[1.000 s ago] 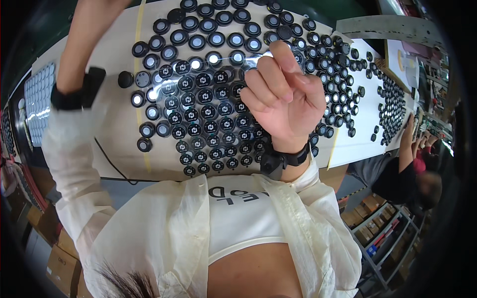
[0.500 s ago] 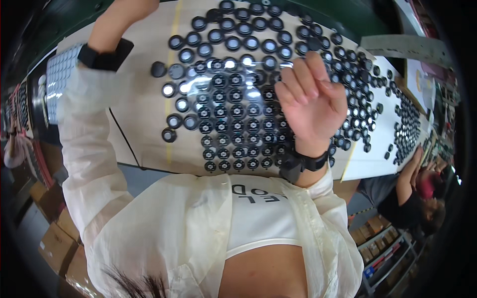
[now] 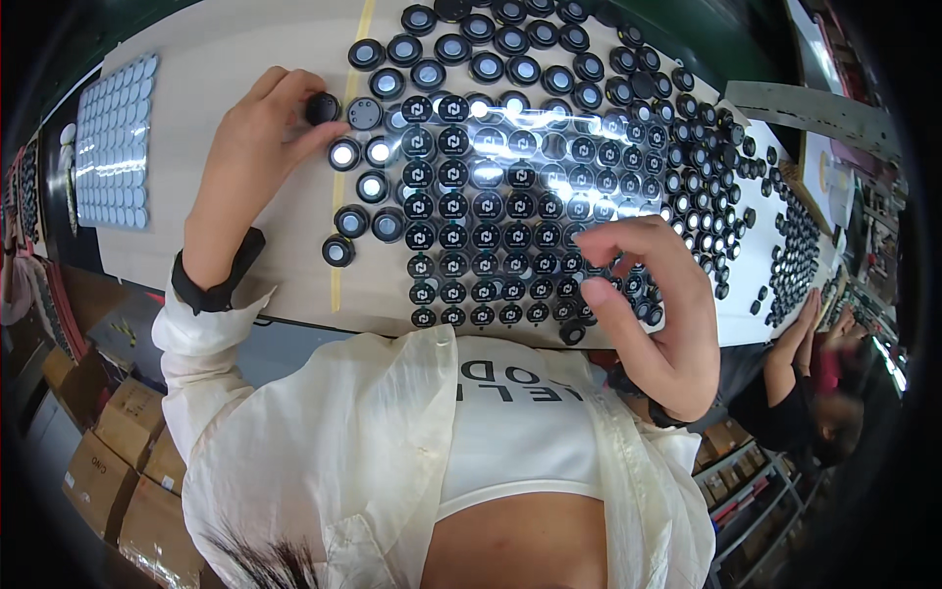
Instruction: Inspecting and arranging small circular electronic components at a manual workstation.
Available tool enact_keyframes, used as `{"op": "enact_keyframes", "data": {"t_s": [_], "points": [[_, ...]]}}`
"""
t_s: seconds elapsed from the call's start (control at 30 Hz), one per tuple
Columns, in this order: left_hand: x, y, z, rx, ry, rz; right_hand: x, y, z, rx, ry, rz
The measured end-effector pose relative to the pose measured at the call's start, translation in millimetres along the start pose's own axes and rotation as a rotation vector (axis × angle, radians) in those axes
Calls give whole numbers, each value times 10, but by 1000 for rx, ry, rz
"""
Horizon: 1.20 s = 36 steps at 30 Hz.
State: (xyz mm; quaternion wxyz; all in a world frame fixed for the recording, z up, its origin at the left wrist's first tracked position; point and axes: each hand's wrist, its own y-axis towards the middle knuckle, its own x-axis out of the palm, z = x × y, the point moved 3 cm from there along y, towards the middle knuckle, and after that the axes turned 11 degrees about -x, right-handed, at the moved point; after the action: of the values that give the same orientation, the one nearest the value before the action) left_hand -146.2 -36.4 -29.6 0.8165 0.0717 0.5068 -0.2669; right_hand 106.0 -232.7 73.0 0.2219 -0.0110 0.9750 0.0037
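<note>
I'm looking down at a long pale surface [image 3: 245,108] that fills the top of my view, with a yellow stripe [image 3: 351,147] running across it. Spread over its middle is a big field of round black discs [image 3: 510,196], laid in neat rows, many with a small white mark on top; off to the right the rows break into looser scattered discs [image 3: 746,196] and a dense cluster [image 3: 797,255] near the far edge. On the far left of the surface lies a sheet of pale round pieces [image 3: 113,142] in a tidy grid. Below the surface edge I see brown cardboard boxes [image 3: 108,461] on the floor at lower left.

Now the hands. My left hand [image 3: 250,157] lies on the surface at the upper left corner of the disc field, a black band [image 3: 216,280] on its wrist. Its fingers [image 3: 294,93] are closed round one small black disc [image 3: 322,106], thumb underneath, right beside a grey-faced disc [image 3: 364,113]. Just beside it stand a few discs with shiny centres [image 3: 343,154].

My right hand [image 3: 657,314] hovers over the lower right corner of the rows, fingers [image 3: 618,240] curled loosely, thumb and forefinger apart, gripping nothing that I can make out.

At the right rim, another person's hand [image 3: 800,329] rests near the cluster.
</note>
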Motion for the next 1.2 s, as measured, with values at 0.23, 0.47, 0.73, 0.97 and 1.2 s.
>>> {"op": "enact_keyframes", "data": {"t_s": [0.23, 0.47, 0.73, 0.97, 1.2], "points": [[-93, -60, 318, 221, -175, 44, 198, 609, 239, -138, -185, -147], [225, -99, 561, 388, 87, 5, 616, 1108, 755, -194, -314, -19], [309, -112, 571, 275, -74, -75, 604, 1286, 862, -104, -325, -99], [354, -135, 608, 262, -14, -68, 521, 1395, 828, -220, -481, -238], [377, -132, 594, 243, 3, -57, 443, 1145, 563, -140, -299, -222]]}}
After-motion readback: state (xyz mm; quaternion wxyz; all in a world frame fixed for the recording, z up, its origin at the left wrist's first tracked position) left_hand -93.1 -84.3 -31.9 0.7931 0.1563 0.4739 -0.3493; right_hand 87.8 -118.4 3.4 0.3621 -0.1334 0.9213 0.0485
